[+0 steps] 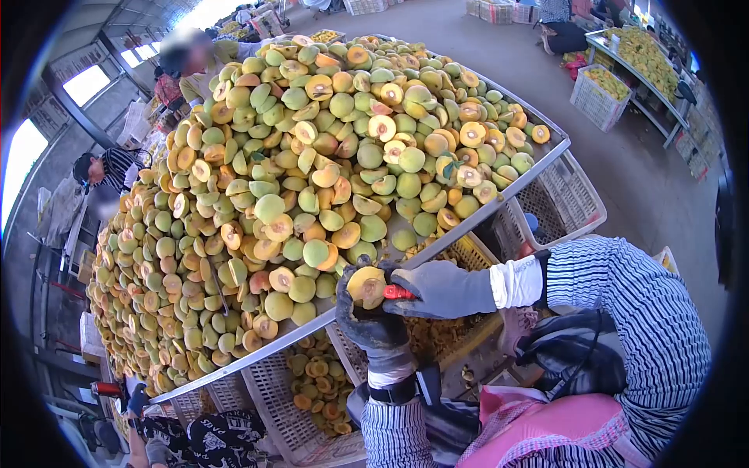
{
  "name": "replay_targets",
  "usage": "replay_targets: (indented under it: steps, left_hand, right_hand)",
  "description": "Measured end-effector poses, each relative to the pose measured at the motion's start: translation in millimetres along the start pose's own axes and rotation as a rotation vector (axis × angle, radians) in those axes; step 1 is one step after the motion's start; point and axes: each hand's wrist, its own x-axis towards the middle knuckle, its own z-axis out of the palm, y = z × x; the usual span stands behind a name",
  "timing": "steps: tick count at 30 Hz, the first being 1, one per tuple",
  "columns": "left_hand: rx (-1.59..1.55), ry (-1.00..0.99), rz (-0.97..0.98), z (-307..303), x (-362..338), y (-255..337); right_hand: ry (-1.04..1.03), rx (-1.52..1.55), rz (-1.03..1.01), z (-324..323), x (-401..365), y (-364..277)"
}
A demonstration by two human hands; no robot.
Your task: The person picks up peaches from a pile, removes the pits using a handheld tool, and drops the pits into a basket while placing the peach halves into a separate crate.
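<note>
Many peaches heaped on tray, more in crate, half in left hand

A grey concrete floor spreads across the right and far side of the hall. Bright windows line the left wall, letting daylight in. A long metal-edged surface runs diagonally, with white plastic crates beneath its near edge. Far right stands a second surface, a lone crate beside it.

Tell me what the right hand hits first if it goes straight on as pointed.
The halved fruit in the left hand; the right hand and its red-handled tool point straight at it.
</note>
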Motion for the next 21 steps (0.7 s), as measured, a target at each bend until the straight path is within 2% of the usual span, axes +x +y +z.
replay_targets:
  steps: [3, 5, 6, 8, 9, 11, 12, 14, 15, 17, 18, 20, 21]
  left_hand:
    - [-0.072, 0.020, -0.062, -8, -2, -4]
    - [-0.351, 0.019, -0.185, -25, 4, -20]
    - [-0.353, 0.022, -0.189, -27, 3, -23]
    - [-0.725, 0.110, -0.377, -31, 2, -22]
    - [-0.725, 0.114, -0.378, -31, -2, -30]
    - [0.012, 0.053, 0.082, -27, -9, -40]
    - [0.015, 0.053, 0.079, -30, -12, -41]
    - [-0.364, 0.062, -0.114, -20, -10, -12]
    - [-0.363, 0.064, -0.120, -23, -11, -17]
    - [-0.352, 0.113, -0.119, -26, -12, -25]
    - [-0.352, 0.113, -0.121, -31, -12, -25]
    - [-0.072, -0.136, -0.045, -33, -6, -7]
    - [-0.072, -0.138, -0.046, -30, -7, -9]
  right_hand:
    - [-0.087, -0.040, 0.022, -3, 0, -8]
    - [-0.108, -0.063, 0.036, -4, -3, -13]
    - [-0.113, -0.063, 0.039, -2, -3, -13]
    - [-0.122, -0.010, 0.049, 5, -1, -11]
    - [-0.126, -0.009, 0.049, 8, 1, -11]
    - [-0.160, 0.197, -0.017, 15, 4, -9]
    - [-0.162, 0.200, -0.015, 19, 4, -7]
    - [-0.161, 0.232, -0.042, 24, 4, -6]
    - [-0.164, 0.235, -0.038, 21, 3, -6]
    - [-0.451, 0.375, 0.123, 4, 4, -15]
    - [-0.451, 0.376, 0.124, 5, 3, -13]
    - [-0.545, 0.509, 0.238, 7, -1, -7]
    - [-0.543, 0.511, 0.239, 8, -2, -6]
